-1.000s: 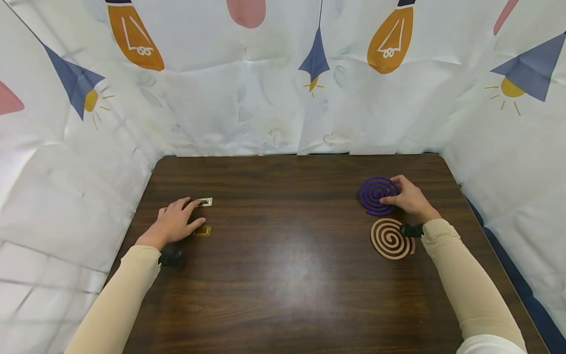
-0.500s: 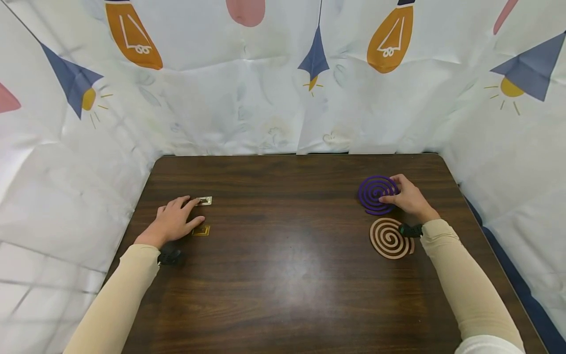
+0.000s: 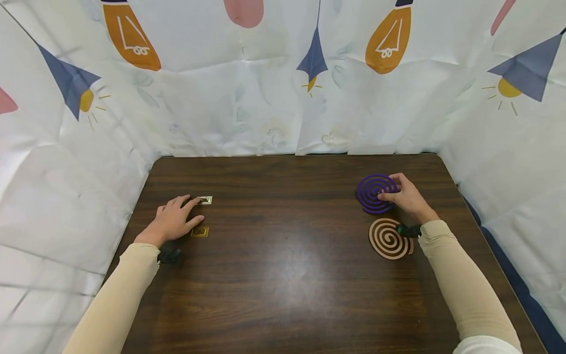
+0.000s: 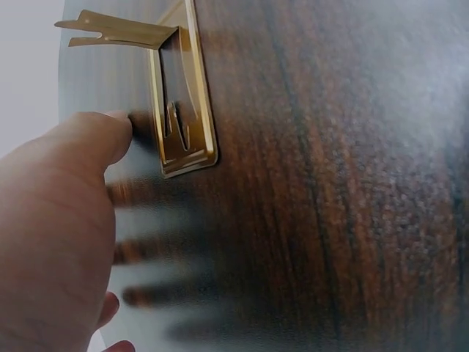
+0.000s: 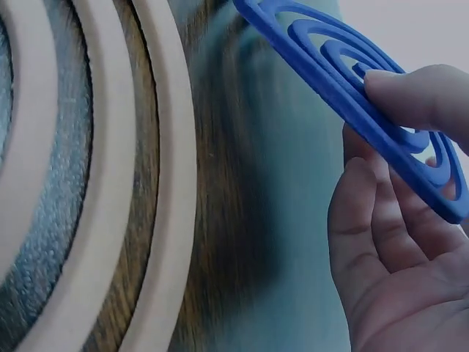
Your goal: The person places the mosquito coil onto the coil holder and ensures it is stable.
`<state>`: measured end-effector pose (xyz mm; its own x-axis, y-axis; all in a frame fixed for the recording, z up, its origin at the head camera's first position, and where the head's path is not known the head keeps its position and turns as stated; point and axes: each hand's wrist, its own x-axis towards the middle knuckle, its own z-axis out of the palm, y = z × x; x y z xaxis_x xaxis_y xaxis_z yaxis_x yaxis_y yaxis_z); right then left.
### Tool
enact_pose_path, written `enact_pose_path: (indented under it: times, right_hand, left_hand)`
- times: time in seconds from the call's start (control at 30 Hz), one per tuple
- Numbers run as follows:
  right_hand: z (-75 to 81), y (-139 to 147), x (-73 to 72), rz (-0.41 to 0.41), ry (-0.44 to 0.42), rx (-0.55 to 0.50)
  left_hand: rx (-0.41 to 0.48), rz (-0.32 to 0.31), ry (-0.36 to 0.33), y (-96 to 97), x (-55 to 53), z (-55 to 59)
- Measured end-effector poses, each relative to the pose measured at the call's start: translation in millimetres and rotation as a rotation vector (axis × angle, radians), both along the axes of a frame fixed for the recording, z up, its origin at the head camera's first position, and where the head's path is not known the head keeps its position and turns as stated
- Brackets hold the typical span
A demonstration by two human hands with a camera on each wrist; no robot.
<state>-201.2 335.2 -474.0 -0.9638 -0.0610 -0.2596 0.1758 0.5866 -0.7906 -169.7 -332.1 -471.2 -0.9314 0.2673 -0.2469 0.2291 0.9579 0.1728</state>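
My right hand [image 3: 410,199] pinches a purple-blue mosquito coil [image 3: 370,194] between thumb and fingers. In the right wrist view that coil [image 5: 322,84] is tilted and held off the table. A tan mosquito coil [image 3: 385,241] lies flat on the table nearer to me, partly under the right wrist. At the left, my left hand [image 3: 170,221] is spread low over the table. Its index fingertip reaches a small silvery metal coil stand [image 3: 206,200]; whether it presses it is unclear. The thumb is beside a gold coil stand [image 3: 200,232], whose raised forked tab [image 4: 124,31] shows in the left wrist view.
Both hands work over a dark wood-grain table [image 3: 283,275] with rounded far corners. White printed cloth [image 3: 247,108] hangs behind it and along both sides. A dark band is strapped at each wrist.
Both hands keep nearly the same pose. The head view has shifted only slightly, and the purple-blue coil stays in the right hand.
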Motion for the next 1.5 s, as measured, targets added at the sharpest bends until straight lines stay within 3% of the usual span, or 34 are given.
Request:
enact_pose_path:
  times: [0.43,0.8,1.0,1.07,1.3,1.5]
  right_hand:
    - [-0.6,-8.4,-3.5,-0.015,-0.064,-0.07]
    - [26.2,-26.1,6.7,-0.062,-0.073,-0.217]
    - [10.8,-19.6,0.7,-0.073,-0.062,-0.285]
    - [4.8,-17.5,-2.1,-0.077,-0.059,-0.32]
    - [13.2,-27.4,-1.5,-0.11,-0.104,-0.498]
    - [12.6,-34.8,-1.9,-0.124,-0.088,-0.65]
  left_hand:
    - [0.014,0.011,-0.009,-3.1,4.2,-2.8]
    - [0.015,0.019,-0.012,-6.7,9.2,-7.4]
    - [0.007,0.02,-0.012,-7.1,8.9,-8.4]
    - [0.006,0.021,-0.013,-7.7,7.8,-8.3]
    - [0.003,0.018,-0.01,-8.2,5.6,-5.8]
    - [-0.002,0.03,-0.007,-7.0,3.4,-5.7]
